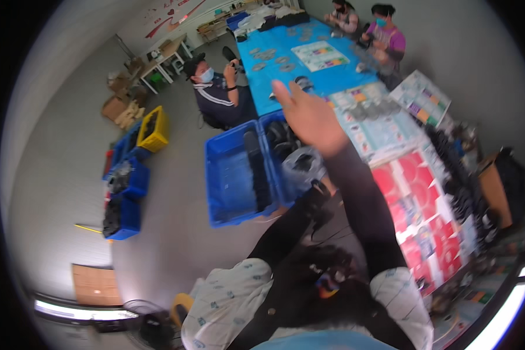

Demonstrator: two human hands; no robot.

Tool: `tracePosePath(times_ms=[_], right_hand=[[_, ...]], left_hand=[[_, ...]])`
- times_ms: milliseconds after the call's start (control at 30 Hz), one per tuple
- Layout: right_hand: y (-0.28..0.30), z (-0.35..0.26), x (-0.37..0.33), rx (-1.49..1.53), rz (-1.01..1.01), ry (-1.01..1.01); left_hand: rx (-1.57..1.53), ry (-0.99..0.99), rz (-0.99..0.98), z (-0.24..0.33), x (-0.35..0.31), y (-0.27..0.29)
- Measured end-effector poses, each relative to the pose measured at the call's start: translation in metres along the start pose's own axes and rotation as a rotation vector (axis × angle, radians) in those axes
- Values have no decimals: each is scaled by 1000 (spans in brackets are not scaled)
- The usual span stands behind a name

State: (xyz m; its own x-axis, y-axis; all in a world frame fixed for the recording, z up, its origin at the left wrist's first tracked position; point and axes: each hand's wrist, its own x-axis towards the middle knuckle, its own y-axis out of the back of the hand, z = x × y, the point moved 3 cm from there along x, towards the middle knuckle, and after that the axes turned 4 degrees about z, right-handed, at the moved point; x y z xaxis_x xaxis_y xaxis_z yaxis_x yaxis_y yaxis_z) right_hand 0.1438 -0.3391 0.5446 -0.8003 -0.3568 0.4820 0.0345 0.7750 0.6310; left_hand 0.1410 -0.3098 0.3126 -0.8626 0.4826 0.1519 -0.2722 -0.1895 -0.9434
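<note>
My right hand (316,119) is raised and stretched forward, over the blue crate and the near edge of the table. Its fingers are somewhat blurred but extended and apart, with nothing seen in them. Lower down, my left hand (330,185) is mostly hidden by my right forearm and dark sleeve. A dark item (317,211) hangs beside it; whether the fingers hold it is not visible. Closest to both hands is a blue crate (265,120) with dark curved pieces (281,137) and a clear plastic bag (304,165) in it.
On the left, another blue crate (230,175) holds a long black piece. The blue-covered table (268,87) carries grey pieces, and printed sheets (417,216) cover its near end. A seated person (221,96) is at its left, two people at its far right. More crates (122,219) stand on the floor.
</note>
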Motion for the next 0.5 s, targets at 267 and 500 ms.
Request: tracePosePath(times_ms=[267,500], right_hand=[[7,-3,13,1006,-449,-290],[0,89,-145,976,-1084,-329]], left_hand=[[411,-35,281,40,-92,10],[630,215,488,81,-224,41]])
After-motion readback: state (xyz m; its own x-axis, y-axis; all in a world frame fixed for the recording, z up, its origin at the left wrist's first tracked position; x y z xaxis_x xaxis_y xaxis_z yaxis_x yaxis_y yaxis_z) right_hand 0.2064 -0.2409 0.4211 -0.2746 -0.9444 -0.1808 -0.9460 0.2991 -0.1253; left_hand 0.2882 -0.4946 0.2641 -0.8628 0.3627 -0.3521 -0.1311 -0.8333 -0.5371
